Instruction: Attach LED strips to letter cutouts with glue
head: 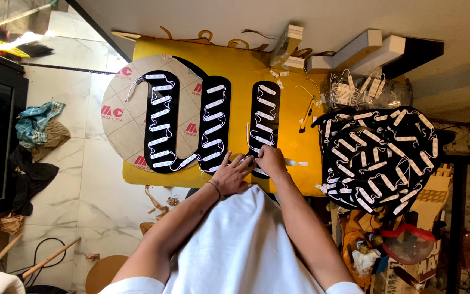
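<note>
Together, left hand (231,175) and right hand (271,159) press curled fingers on the near end of a black letter panel (264,117) studded with white light modules, atop the yellow tabletop (295,147); similar panels (379,155) lie stacked right.

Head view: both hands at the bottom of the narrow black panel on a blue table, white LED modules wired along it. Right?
Not quite: the head view shows a yellow table, not blue. Both the left hand and right hand are at the bottom of the narrow black panel carrying white LED modules.
</note>
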